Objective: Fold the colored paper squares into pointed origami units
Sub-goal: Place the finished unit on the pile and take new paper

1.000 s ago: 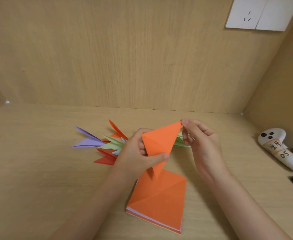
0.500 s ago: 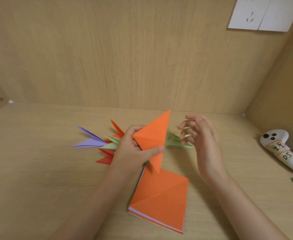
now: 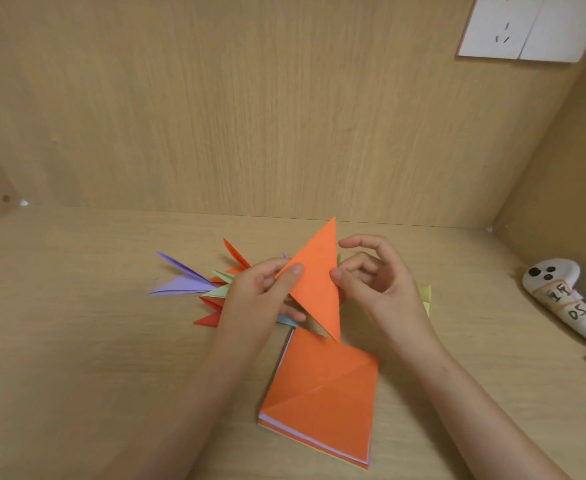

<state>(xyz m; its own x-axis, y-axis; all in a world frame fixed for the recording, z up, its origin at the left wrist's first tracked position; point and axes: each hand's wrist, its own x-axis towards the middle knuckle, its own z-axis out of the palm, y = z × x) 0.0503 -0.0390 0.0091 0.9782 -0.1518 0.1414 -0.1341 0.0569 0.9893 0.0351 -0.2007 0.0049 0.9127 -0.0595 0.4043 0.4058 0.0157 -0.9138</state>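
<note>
One orange triangle (image 3: 315, 285), above the paper stack (image 3: 322, 400), pinched in my left grip (image 3: 253, 296). My right grip (image 3: 381, 285) touches its edge; hold unclear.

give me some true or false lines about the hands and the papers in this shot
1. The left hand holds the orange folded paper up off the table. True.
2. The top sheet of the stack of paper squares is purple. False: the top sheet is orange, with creases across it.
3. A purple pointed unit lies on the table to the left of the hands, among other coloured units. True.
4. The white controller lies left of the stack. False: it lies far to the right, near the side wall.
</note>
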